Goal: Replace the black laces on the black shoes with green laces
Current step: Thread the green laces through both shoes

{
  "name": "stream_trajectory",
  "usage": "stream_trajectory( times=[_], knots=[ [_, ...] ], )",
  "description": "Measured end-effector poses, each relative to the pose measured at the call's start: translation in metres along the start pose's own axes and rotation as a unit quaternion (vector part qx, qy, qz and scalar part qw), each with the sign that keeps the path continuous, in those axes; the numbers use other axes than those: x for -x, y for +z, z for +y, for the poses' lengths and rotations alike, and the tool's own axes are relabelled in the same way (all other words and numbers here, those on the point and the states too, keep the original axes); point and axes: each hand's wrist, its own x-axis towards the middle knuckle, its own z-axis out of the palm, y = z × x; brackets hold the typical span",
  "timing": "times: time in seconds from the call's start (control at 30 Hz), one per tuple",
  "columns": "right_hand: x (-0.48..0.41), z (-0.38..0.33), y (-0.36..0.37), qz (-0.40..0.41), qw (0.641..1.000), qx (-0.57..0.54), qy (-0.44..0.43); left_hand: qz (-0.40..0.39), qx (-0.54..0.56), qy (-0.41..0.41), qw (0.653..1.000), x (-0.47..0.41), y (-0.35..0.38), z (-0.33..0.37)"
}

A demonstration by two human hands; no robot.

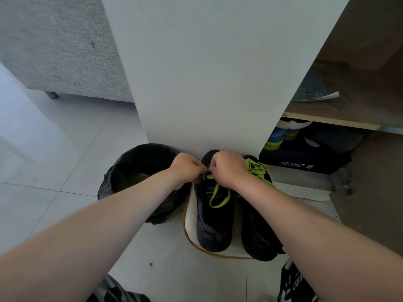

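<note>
Left hand and right hand, fingers curled tight, pinched green lace over black shoe nearest bin, second shoe alongside, laced green, both stood on white mat.

Fingertips of the left hand and right hand are hidden where they pinch the green lace, covering the black shoe's upper eyelets. At 3 o'clock, the right forearm masks the second shoe's tongue. Shoebox small print is illegible.
</note>
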Motion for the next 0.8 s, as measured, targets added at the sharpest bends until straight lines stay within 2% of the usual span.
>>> stream_trajectory(
  times=[0.13,0.3,0.57,0.7,0.8],
  knots=[
    [0.001,0.005,0.005,0.0,0.999,-0.045,-0.006,-0.001,0.003,-0.011,1.0,-0.003,-0.001,-0.001],
    [0.001,0.007,0.015,0.039,0.998,-0.05,-0.013,0.017,0.03,-0.035,0.999,-0.007,0.004,-0.006],
    [-0.002,0.008,0.024,0.072,0.996,0.017,-0.041,-0.01,0.155,-0.079,0.985,-0.004,0.008,-0.015],
    [-0.001,0.006,0.029,0.077,0.997,0.022,-0.012,-0.021,0.141,-0.076,0.987,-0.002,0.008,-0.015],
    [-0.002,0.007,0.027,0.062,0.995,0.08,0.005,-0.021,0.094,-0.051,0.994,-0.003,0.009,-0.016]
  ],
)
